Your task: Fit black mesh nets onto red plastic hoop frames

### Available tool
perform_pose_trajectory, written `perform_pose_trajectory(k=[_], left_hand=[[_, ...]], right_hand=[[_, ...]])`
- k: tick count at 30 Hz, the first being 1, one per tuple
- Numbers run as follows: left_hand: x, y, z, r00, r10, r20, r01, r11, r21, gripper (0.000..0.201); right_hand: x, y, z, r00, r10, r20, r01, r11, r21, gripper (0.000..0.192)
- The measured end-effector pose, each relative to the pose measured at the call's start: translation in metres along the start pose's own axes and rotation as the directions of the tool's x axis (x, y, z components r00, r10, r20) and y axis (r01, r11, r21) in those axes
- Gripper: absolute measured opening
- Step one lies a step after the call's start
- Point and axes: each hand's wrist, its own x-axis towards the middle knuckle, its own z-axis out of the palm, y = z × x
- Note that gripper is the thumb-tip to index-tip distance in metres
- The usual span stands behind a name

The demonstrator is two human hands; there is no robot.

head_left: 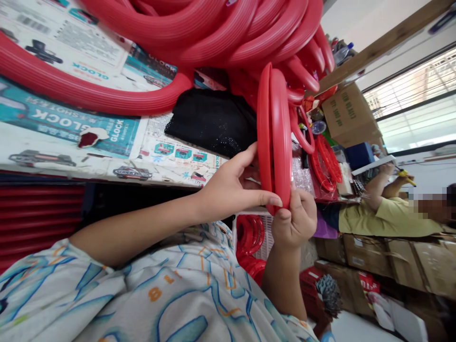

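Head view showed left hand (pixel 231 187) and right hand (pixel 295 221) each clenched on two red rings (pixel 274 137); pinched only at the bottom rim, they could slip apart or topple onto the table (pixel 53 156).

The red ring pile (pixel 213 28) runs off the top edge.

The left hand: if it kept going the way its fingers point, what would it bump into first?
Probably the red plastic ring that the left hand already touches, its fingers resting against the rim; depth beyond is unclear.
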Motion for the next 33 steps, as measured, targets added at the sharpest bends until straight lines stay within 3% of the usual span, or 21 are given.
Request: perform_pose_trajectory(k=[5, 16, 20, 33], left_hand=[[0.001, 0.0, -0.003, 1.0, 0.013, -0.025, -0.013, 1.0, -0.002, 0.061], [0.004, -0.009, -0.008, 0.999, 0.043, 0.0, -0.043, 0.999, -0.009, 0.064], [0.003, -0.018, -0.011, 1.0, 0.017, 0.02, -0.017, 0.999, -0.03, 0.07], [-0.01, -0.024, -0.006, 1.0, 0.022, 0.0, -0.022, 0.999, -0.039, 0.059]], right_hand=[[-0.002, 0.006, 0.003, 1.0, -0.014, 0.022, 0.014, 1.0, 0.024, 0.05], [0.0, 0.01, 0.004, 0.996, -0.061, 0.06, 0.057, 0.996, 0.069, 0.054], [-0.003, 0.011, 0.005, 0.995, -0.088, 0.056, 0.085, 0.994, 0.063, 0.056], [-0.017, 0.012, 0.007, 0.988, -0.154, 0.001, 0.153, 0.987, 0.044, 0.057]])
